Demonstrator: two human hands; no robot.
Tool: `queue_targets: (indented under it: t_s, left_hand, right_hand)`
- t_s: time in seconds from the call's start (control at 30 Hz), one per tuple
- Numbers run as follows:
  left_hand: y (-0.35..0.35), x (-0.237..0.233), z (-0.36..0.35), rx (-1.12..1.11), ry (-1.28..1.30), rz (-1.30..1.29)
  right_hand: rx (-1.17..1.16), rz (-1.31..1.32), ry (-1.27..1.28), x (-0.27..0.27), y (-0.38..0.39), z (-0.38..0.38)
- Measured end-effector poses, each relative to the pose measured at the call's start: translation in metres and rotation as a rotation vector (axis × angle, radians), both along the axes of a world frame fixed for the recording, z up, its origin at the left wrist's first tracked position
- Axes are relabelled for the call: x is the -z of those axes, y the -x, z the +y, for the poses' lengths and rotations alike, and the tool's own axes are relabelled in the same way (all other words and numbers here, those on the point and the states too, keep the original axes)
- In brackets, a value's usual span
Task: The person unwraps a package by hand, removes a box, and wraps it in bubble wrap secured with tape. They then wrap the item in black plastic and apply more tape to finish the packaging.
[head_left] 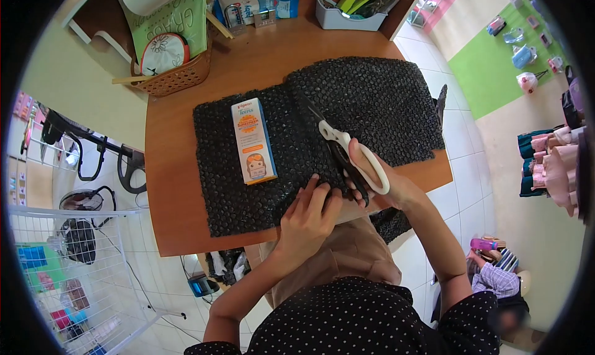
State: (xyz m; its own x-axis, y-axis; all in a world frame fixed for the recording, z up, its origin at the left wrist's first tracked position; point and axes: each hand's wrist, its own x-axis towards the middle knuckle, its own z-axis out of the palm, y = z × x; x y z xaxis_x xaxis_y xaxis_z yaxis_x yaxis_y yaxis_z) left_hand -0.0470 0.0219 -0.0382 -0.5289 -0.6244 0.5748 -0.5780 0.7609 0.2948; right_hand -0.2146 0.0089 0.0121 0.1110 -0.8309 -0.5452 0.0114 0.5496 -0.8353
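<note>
A sheet of black bubble wrap (365,101) covers much of the wooden table, and its right part reaches past the table's edge. On its left part lies a white and orange sunscreen box (253,141), face up. My right hand (378,172) is closed round scissors (334,135) with white and black handles. Their blades point up and left over the wrap, to the right of the box. My left hand (310,215) has its fingers bent onto the wrap at the near edge, just below the scissors; its thumb is hidden.
A wicker basket (176,76) with a green bag stands at the table's back left. At the back are a blue and white pack (260,5) and a grey bin (350,20) of tools. A white wire rack (74,274) stands left; a person (499,280) is at right.
</note>
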Motion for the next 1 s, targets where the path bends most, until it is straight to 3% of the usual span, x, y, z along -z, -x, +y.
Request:
queue_targets:
  t_s: [0.17, 0.37, 0.7, 0.77, 1.0]
  left_hand:
    - [-0.001, 0.001, -0.001, 0.003, 0.006, -0.014]
    - [-0.001, 0.001, -0.001, 0.000, 0.008, -0.033]
    - [0.000, 0.003, 0.000, -0.009, 0.032, -0.054]
    - [-0.001, 0.004, 0.000, -0.005, 0.038, -0.061]
    - [0.000, 0.001, 0.002, -0.005, 0.025, -0.059]
  right_hand:
    - [-0.106, 0.047, 0.017, 0.003, 0.007, -0.009]
    - [-0.029, 0.028, 0.011, -0.010, -0.003, -0.018]
    - [-0.093, 0.100, 0.012, -0.006, -0.001, -0.028]
    - [0.014, 0.113, 0.071, -0.009, -0.009, -0.030]
    - [-0.085, 0.113, 0.077, 0.000, -0.004, -0.046]
